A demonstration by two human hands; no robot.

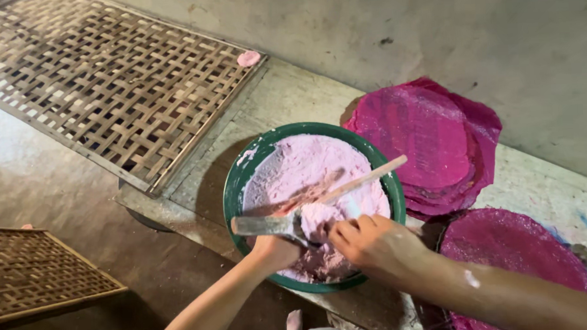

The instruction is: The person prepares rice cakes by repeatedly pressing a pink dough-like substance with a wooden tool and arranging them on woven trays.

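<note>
A green bowl (pixel 233 193) holds pale pink dough (pixel 306 164). My left hand (pixel 274 250) grips a metal spatula (pixel 263 224) whose flat blade points left over the bowl's near rim. My right hand (pixel 371 240) is closed over the near side of the dough, fingers pressing into a lump. A wooden stick (pixel 365 179) lies slanted across the dough, its far end over the bowl's right rim; whether my right hand holds it, I cannot tell.
A stack of round magenta sheets (pixel 429 141) lies behind the bowl, another magenta sheet (pixel 511 248) at the right. A woven bamboo tray (pixel 102 80) with a small pink dough piece (pixel 248 58) sits at the left. A second woven tray (pixel 37 275) lies lower left.
</note>
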